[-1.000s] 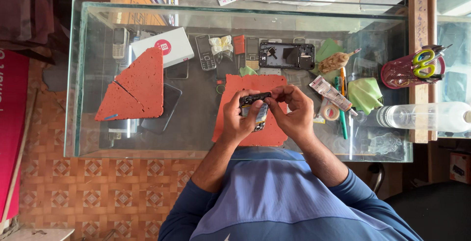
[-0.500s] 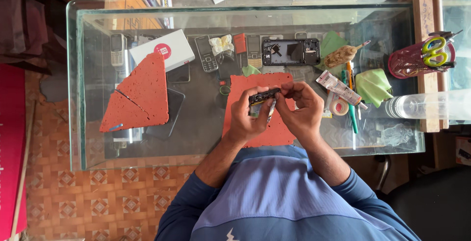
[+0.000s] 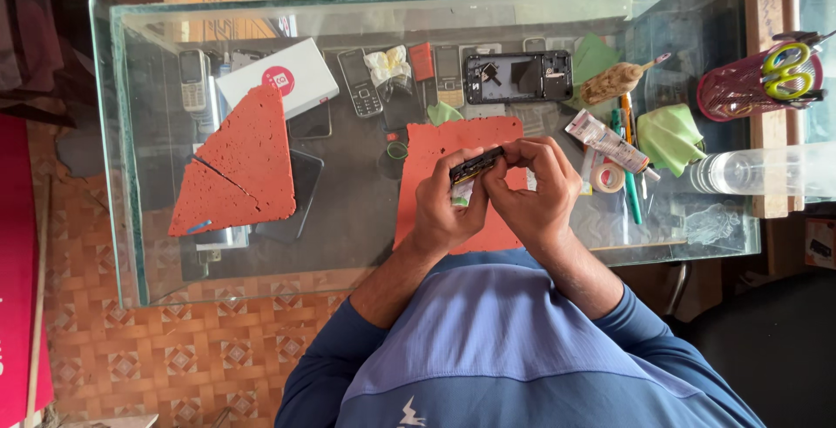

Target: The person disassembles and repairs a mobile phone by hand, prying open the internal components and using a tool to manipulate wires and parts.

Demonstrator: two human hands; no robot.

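Both hands, left (image 3: pixel 442 210) and right (image 3: pixel 533 195), pinch phone (image 3: pixel 475 166) edge-on; dark, thin, slightly tilted; above orange mat (image 3: pixel 435 145).

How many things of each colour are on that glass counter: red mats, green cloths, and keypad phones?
Red mats: 3
Green cloths: 3
Keypad phones: 3
Total: 9

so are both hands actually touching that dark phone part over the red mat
Touching. The head view shows the left hand and right hand both pinching the dark phone part with their fingertips, held above the red mat.
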